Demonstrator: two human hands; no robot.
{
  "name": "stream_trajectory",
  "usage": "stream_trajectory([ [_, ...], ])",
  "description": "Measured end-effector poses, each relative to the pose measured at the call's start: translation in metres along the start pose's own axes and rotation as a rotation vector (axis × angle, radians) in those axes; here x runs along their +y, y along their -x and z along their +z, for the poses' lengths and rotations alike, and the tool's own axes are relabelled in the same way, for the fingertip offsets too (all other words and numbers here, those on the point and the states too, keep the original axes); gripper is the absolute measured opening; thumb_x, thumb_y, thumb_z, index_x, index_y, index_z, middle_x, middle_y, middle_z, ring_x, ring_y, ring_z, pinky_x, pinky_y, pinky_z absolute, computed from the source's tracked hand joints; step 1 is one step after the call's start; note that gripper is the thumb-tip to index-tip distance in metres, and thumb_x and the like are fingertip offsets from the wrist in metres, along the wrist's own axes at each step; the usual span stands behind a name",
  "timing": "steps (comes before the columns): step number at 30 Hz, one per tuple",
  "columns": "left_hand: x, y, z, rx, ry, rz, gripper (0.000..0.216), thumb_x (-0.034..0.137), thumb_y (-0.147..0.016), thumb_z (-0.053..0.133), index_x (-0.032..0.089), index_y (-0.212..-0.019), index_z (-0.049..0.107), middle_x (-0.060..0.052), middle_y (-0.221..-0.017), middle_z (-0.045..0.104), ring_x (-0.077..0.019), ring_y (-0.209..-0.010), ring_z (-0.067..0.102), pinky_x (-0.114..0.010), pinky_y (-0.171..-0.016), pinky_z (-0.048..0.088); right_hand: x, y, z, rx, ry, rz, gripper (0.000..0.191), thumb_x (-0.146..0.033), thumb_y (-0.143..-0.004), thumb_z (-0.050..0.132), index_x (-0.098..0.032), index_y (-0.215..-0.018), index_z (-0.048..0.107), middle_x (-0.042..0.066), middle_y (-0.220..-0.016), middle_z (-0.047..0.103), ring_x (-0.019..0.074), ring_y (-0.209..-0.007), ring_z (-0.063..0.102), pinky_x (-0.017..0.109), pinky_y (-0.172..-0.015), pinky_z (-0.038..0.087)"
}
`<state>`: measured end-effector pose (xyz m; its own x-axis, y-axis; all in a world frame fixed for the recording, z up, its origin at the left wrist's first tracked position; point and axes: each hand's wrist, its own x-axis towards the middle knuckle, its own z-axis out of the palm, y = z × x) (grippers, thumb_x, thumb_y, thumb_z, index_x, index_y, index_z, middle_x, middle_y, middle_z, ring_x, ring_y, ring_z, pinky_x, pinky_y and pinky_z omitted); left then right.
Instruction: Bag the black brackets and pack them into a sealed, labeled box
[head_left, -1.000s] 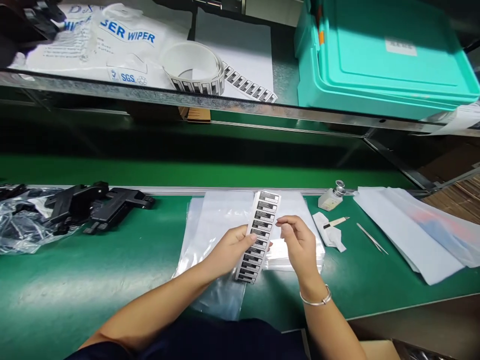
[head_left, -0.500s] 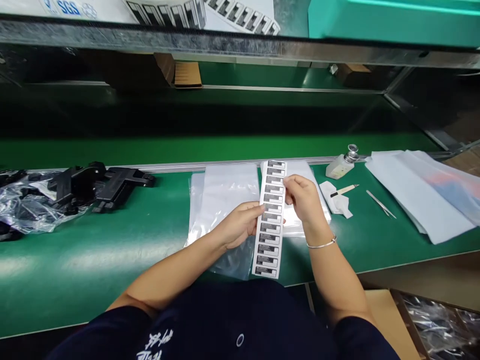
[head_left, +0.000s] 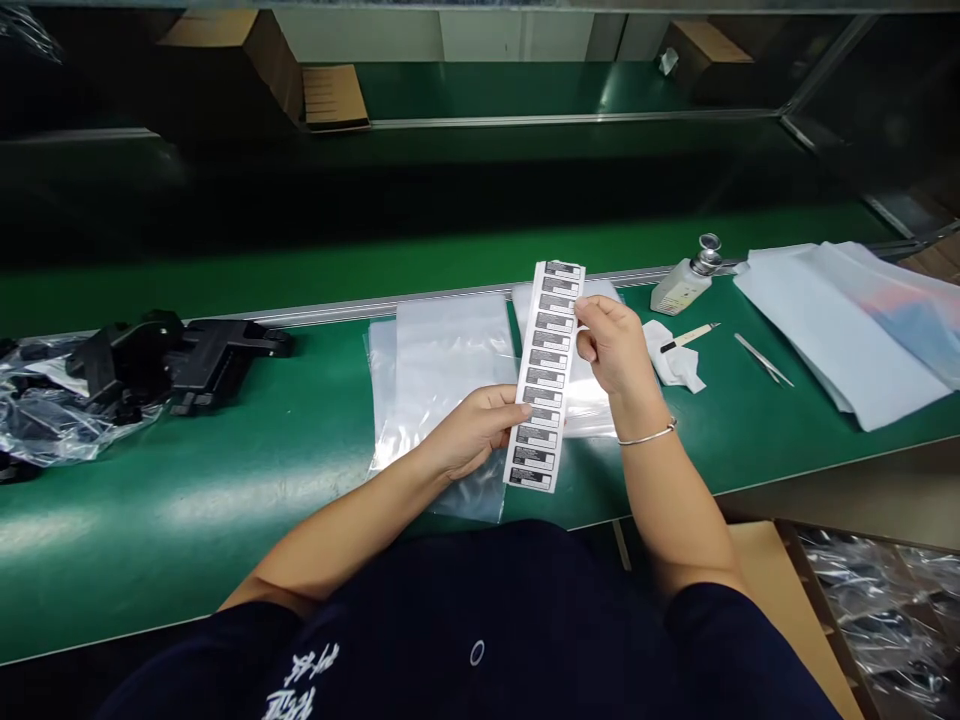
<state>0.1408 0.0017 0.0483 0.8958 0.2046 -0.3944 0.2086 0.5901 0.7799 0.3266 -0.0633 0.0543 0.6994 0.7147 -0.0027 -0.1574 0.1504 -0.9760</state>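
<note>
A long white strip of labels (head_left: 545,375) with black-and-white printing is held up over the bench, its top tilted slightly right. My left hand (head_left: 480,430) pinches its left edge below the middle, thumb on the printed face and fingers behind. Near the upper right edge, my right hand (head_left: 613,340) closes thumb and forefinger on the strip. Behind and below it lie clear plastic bags (head_left: 454,350) on the left. Another stack of clear bags (head_left: 592,400) lies partly hidden behind the strip and my right hand.
On the right are a small bottle (head_left: 681,286), a craft knife (head_left: 690,337) on a crumpled white tissue (head_left: 679,372), tweezers (head_left: 763,360) and whitish sheets (head_left: 847,350). Black plastic parts (head_left: 217,362) lie at left, some in plastic wrap. A carton of bagged items (head_left: 885,610) stands lower right.
The view has tipped down and the upper shelf has mostly left it. The label strip is tilted a little more, and my right hand has shifted slightly along its right edge.
</note>
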Motion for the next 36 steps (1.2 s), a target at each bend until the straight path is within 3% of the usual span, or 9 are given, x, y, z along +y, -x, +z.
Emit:
stream_trajectory([
  [3,-0.002,-0.001,-0.005,0.010,-0.222,0.153,0.028,0.034,-0.077,0.070,0.014,-0.097,0.074,-0.008,-0.089,0.075,-0.0199,-0.077,0.069,-0.030,-0.072,0.055,-0.009,0.013,-0.003,0.024,0.025,-0.103,0.035,-0.050,-0.071,0.075,-0.019,-0.069,0.059,-0.005,-0.061,0.056,0.0019,-0.035,0.037,0.017,-0.032,0.022],
  [5,-0.002,-0.001,-0.011,0.056,-0.478,0.366,0.020,0.027,-0.082,0.064,0.018,-0.095,0.076,-0.008,-0.099,0.074,-0.0224,-0.089,0.069,-0.036,-0.082,0.054,-0.015,0.027,-0.006,0.006,0.033,-0.186,0.040,-0.058,-0.071,0.074,-0.021,-0.068,0.058,-0.005,-0.055,0.057,0.0054,-0.036,0.044,0.018,-0.034,0.031],
  [8,0.000,-0.005,-0.025,0.230,-0.902,0.794,0.027,0.014,-0.085,0.054,0.026,-0.094,0.077,-0.005,-0.121,0.068,-0.0244,-0.120,0.056,-0.044,-0.101,0.045,-0.016,0.052,-0.012,-0.170,0.019,-0.334,0.041,-0.061,-0.073,0.071,-0.021,-0.065,0.063,0.001,-0.060,0.066,0.0139,-0.049,0.061,0.025,-0.047,0.049],
  [12,0.006,-0.012,-0.044,0.544,-1.286,1.206,0.037,0.005,-0.086,0.052,0.032,-0.092,0.076,-0.003,-0.131,0.062,-0.0228,-0.135,0.041,-0.052,-0.111,0.032,0.006,0.081,-0.023,-0.448,0.067,-0.364,0.031,-0.047,-0.087,0.061,-0.022,-0.074,0.073,0.008,-0.079,0.075,0.0196,-0.068,0.069,0.031,-0.061,0.056],
  [17,0.010,-0.016,-0.050,0.659,-1.443,1.447,0.034,0.007,-0.088,0.055,0.034,-0.091,0.075,-0.002,-0.130,0.062,-0.0199,-0.139,0.035,-0.048,-0.114,0.027,0.050,0.101,-0.031,-0.312,0.022,-0.292,0.023,-0.042,-0.088,0.061,-0.023,-0.080,0.072,0.007,-0.085,0.074,0.0214,-0.080,0.070,0.034,-0.072,0.057],
  [21,0.010,-0.017,-0.047,0.639,-1.424,1.482,0.034,0.006,-0.087,0.055,0.033,-0.092,0.075,-0.003,-0.130,0.062,-0.0190,-0.140,0.033,-0.047,-0.114,0.027,0.060,0.106,-0.031,-0.087,-0.089,-0.134,0.024,-0.048,-0.085,0.063,-0.026,-0.092,0.069,0.007,-0.106,0.071,0.0205,-0.081,0.071,0.032,-0.068,0.058],
  [25,0.011,-0.021,-0.043,0.555,-1.396,1.414,0.033,0.009,-0.088,0.055,0.034,-0.094,0.075,-0.002,-0.135,0.058,-0.0209,-0.140,0.033,-0.048,-0.112,0.030,0.055,0.106,-0.031,-0.070,-0.036,0.083,0.038,-0.056,-0.086,0.059,-0.024,-0.104,0.066,0.010,-0.116,0.068,0.0221,-0.093,0.070,0.031,-0.072,0.057],
  [30,0.013,-0.030,-0.029,0.482,-1.247,1.243,0.032,0.010,-0.088,0.056,0.034,-0.093,0.076,0.001,-0.139,0.055,-0.0237,-0.141,0.032,-0.049,-0.114,0.028,0.056,0.111,-0.038,-0.003,0.111,0.079,0.042,-0.059,-0.083,0.059,-0.021,-0.101,0.066,0.009,-0.105,0.071,0.0214,-0.094,0.069,0.033,-0.079,0.055],
  [36,0.013,-0.046,-0.005,0.334,-0.761,0.903,0.023,0.017,-0.084,0.061,0.032,-0.095,0.076,0.002,-0.138,0.056,-0.0234,-0.140,0.036,-0.048,-0.116,0.030,0.056,0.123,-0.051,0.096,0.085,0.057,0.035,-0.052,-0.083,0.063,-0.021,-0.098,0.067,0.006,-0.095,0.072,0.0167,-0.083,0.068,0.029,-0.072,0.054],
])
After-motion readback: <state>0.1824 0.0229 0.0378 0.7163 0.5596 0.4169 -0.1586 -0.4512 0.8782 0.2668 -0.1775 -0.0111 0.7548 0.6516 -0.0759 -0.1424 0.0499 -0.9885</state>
